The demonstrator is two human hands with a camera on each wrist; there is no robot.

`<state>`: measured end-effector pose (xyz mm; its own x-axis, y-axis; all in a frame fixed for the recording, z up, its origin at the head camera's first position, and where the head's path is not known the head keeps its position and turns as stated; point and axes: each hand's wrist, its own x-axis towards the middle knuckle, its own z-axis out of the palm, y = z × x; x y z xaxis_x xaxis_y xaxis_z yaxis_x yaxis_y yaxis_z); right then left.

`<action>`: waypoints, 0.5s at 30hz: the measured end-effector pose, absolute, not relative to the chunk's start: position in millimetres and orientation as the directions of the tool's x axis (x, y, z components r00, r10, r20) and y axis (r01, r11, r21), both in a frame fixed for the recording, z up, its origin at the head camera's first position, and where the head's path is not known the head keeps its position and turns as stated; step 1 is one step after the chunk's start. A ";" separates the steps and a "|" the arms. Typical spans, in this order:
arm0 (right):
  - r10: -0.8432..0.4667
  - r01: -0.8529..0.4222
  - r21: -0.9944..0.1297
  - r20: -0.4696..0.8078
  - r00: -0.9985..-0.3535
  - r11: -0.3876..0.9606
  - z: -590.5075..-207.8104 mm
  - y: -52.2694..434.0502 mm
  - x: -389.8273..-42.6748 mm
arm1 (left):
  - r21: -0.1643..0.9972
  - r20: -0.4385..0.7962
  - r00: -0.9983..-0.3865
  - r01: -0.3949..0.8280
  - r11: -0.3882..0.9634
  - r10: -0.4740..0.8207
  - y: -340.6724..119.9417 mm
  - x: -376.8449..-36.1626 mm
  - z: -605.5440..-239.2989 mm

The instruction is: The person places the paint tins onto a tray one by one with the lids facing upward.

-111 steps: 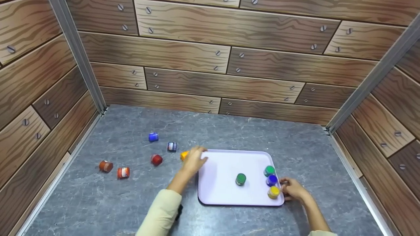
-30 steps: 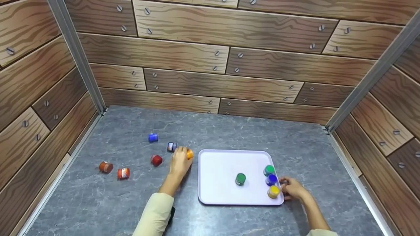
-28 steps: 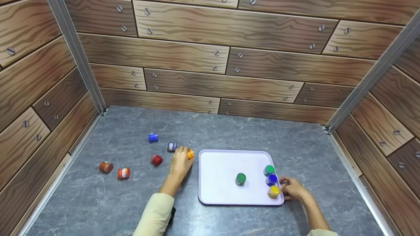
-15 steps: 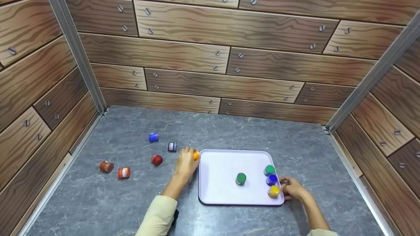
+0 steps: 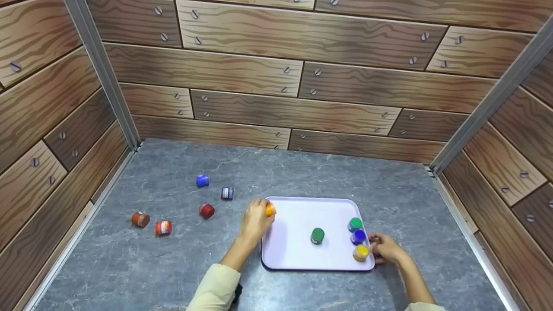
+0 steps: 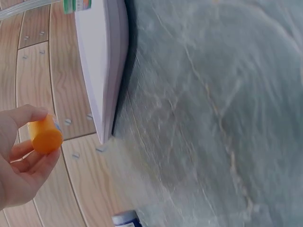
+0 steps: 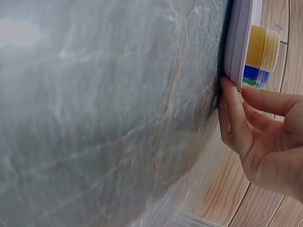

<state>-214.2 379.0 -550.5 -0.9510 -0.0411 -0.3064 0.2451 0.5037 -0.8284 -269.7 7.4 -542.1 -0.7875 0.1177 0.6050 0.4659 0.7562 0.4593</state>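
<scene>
Here, grey tabletop [image 5: 129, 268] meets woodgrain walls [image 5: 345, 43]; left hand [image 5: 255, 219] pinches jar [image 6: 46, 136], right hand [image 5: 386, 249] tray [image 5: 298, 255].

The desk [image 5: 142, 268] looks like smooth, veined stone with a soft gloss, the tray [image 5: 298, 255] smooth plastic with a satin sheen, the orange jar [image 5: 270, 210] shiny plastic, the sleeve [image 5: 214, 286] matt cloth, the posts [image 5: 98, 65] dull bare metal, and the walls [image 5: 242, 71] smooth, wood-grained panels.
</scene>
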 end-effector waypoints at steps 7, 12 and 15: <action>-0.044 0.249 -0.823 -0.314 -0.948 0.511 -550.1 378.8 -214.1 | 0.477 0.598 -0.793 0.473 0.741 0.121 16.2 -263.5 -544.5; -0.032 0.254 -0.821 -0.313 -0.949 0.512 -550.0 378.1 -213.5 | 0.490 0.576 -0.806 0.475 0.731 0.137 24.7 -258.4 -545.4; -0.023 0.255 -0.821 -0.310 -0.951 0.510 -549.9 377.8 -213.6 | 0.490 0.582 -0.801 0.486 0.724 0.144 30.7 -255.8 -545.1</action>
